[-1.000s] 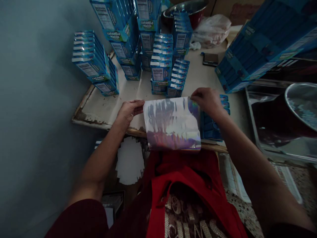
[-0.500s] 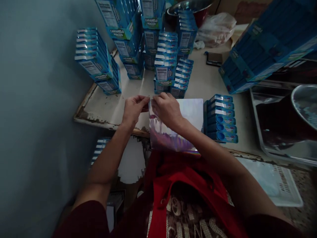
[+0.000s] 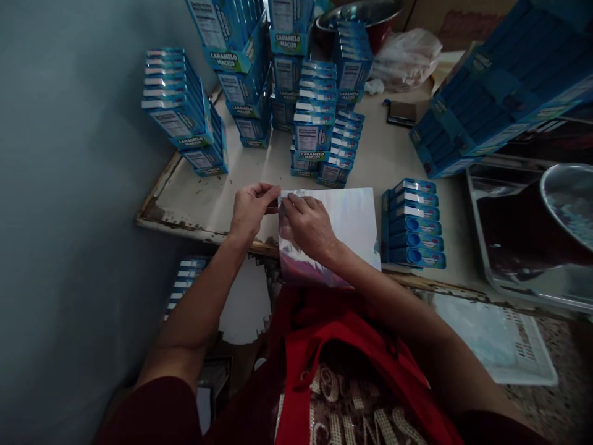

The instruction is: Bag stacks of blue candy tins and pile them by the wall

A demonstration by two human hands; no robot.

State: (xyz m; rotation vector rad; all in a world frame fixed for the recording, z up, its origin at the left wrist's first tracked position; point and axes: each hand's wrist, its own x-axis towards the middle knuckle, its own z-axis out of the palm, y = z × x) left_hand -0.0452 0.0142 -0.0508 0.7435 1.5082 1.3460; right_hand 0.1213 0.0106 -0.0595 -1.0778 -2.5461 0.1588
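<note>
A shiny silver sheet (image 3: 349, 216) with a rainbow sheen lies at the table's front edge, its lower part close to the red apron (image 3: 319, 346). My left hand (image 3: 250, 210) pinches at its upper left corner, thumb against bent fingers. Over the sheet's left part lies my right hand (image 3: 310, 225), fingers bent and close together, fingertips on the sheet near that same corner. Its thumb is mostly hidden, and whether the sheet is a single layer or a flat bag I cannot tell. Right of the sheet stands a row of blue candy packs (image 3: 412, 222).
Stacks of blue "Caramelo Macizo" display boxes (image 3: 312, 136) stand behind the sheet, with another stack (image 3: 185, 111) by the wall. A tall blue stack (image 3: 500, 93) leans at right. Nearby are a metal tray (image 3: 482, 241), a bowl (image 3: 519, 228), a dark wallet-like object (image 3: 402, 113) and a plastic bag (image 3: 407, 59).
My right hand has shifted slightly down from the sheet's top edge, its fingers now flatter on the surface. The sheet's right edge has moved a little to the left. My left hand stays at the corner.
</note>
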